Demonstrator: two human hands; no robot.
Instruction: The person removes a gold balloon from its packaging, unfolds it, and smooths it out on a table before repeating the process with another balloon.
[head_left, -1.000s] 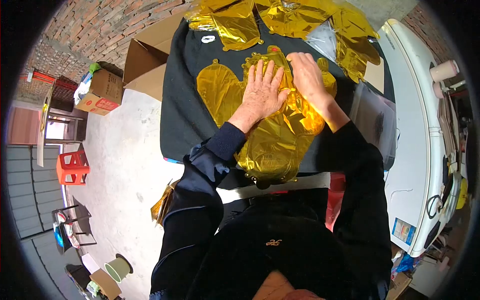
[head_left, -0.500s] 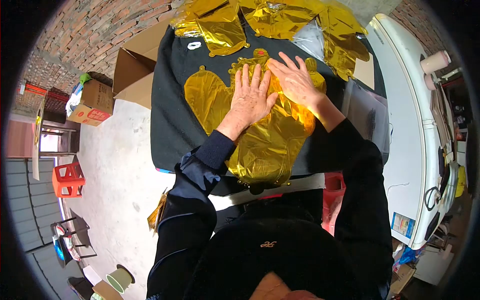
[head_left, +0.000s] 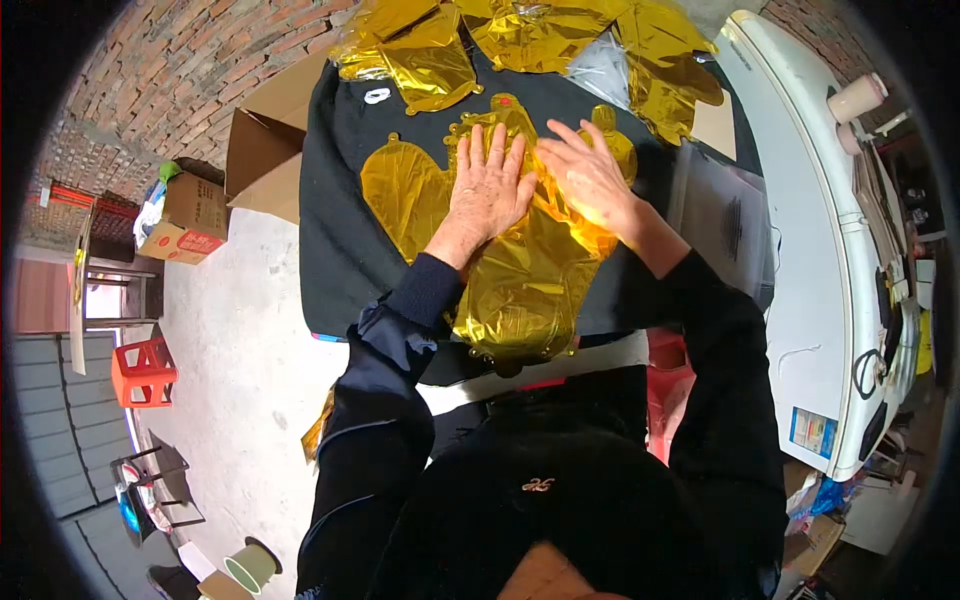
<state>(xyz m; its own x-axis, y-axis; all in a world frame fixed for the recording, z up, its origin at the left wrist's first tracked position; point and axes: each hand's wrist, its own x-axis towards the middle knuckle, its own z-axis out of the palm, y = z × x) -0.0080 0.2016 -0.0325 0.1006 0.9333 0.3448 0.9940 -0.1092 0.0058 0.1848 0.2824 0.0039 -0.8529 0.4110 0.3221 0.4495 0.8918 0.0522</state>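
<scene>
A flat gold foil balloon [head_left: 525, 290] lies on the black cloth-covered table [head_left: 335, 220], its lower end reaching the near edge. Near its top, my left hand [head_left: 485, 190] rests palm down with fingers stretched out. My right hand [head_left: 590, 180] is on the foil's right side, tilted, its fingers apart and pointing up and left. Neither hand grips anything. Lobes of the balloon stick out left and right of my hands, and a small red spot shows at its top. Part of the foil is hidden under both hands.
More gold foil pieces [head_left: 545, 40] and a clear plastic bag [head_left: 602, 70] lie along the far edge. A small white loop [head_left: 377, 96] sits at the upper left. Clear plastic sheets [head_left: 720, 205] and a white appliance [head_left: 800, 260] are at the right; an open cardboard box [head_left: 265, 150] stands left.
The whole view has shifted slightly. My left hand stays flat on the foil, while my right hand has turned a little and its fingers have shifted over the right side.
</scene>
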